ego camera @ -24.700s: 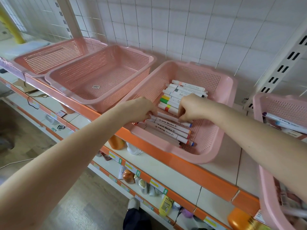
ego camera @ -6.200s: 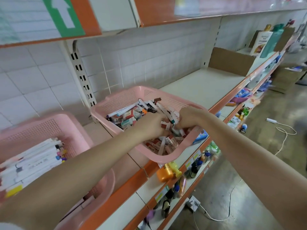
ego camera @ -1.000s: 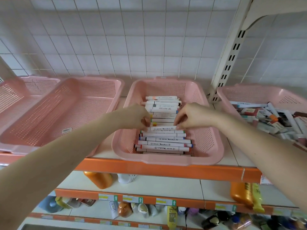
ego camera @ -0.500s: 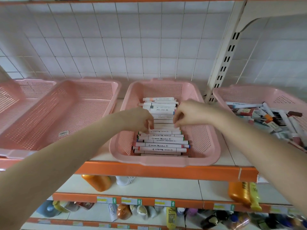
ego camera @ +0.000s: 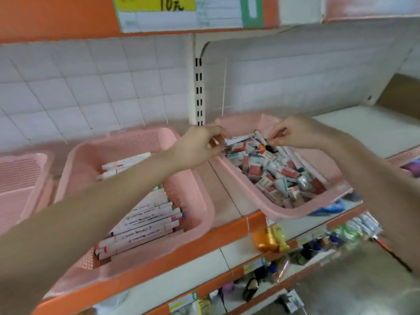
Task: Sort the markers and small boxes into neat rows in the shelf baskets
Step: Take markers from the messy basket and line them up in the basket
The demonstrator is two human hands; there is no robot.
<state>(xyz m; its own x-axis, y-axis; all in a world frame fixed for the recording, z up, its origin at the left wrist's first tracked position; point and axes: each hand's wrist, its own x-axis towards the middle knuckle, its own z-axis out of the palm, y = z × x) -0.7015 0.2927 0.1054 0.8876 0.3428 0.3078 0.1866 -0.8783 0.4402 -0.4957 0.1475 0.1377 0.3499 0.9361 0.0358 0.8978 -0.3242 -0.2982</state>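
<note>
Baskets on this shelf: three, namely left basket, middle basket, right basket. Hands: two, left hand, right hand. Markers and small boxes: partly hidden or blurred; exact count not determinable.

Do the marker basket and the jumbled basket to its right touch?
Apart. The head view shows a strip of bare shelf running between the marker basket and the jumbled basket, rim to rim.
</note>
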